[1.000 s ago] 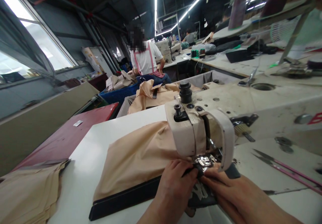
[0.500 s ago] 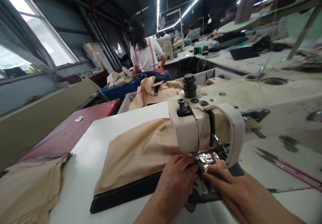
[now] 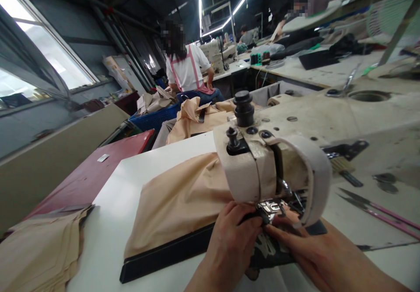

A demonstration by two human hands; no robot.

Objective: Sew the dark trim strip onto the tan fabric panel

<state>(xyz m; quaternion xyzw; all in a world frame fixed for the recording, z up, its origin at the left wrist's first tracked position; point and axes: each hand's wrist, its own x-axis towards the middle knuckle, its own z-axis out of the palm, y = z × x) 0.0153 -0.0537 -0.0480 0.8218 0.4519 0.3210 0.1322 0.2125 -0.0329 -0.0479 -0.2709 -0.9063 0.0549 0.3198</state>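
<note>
A cream sewing machine [image 3: 243,169] stands before me, its metal presser foot [image 3: 271,206] low over the work. Under its head lies a beige fabric piece [image 3: 177,200] with a black band [image 3: 167,252] along the near edge. My left hand [image 3: 234,239] is closed, thumb and fingers pinching the black band just left of the presser foot. Close by on the right, my right hand [image 3: 305,244] has its fingers pressed together on the dark strip at the foot. The needle area is partly covered by my fingers and the machine head.
Pink-handled scissors [image 3: 377,213] lie right of the machine. Stacked beige fabric pieces [image 3: 42,248] rest at the left on the white table [image 3: 108,222]. Beyond are a red surface [image 3: 98,169], a blue basket [image 3: 154,116] with fabric, and a seated person [image 3: 188,71].
The view has shifted slightly, so the machine appears a little larger and nearer. Both hands stay by the presser foot, and the fabric keeps nearly the same position.
</note>
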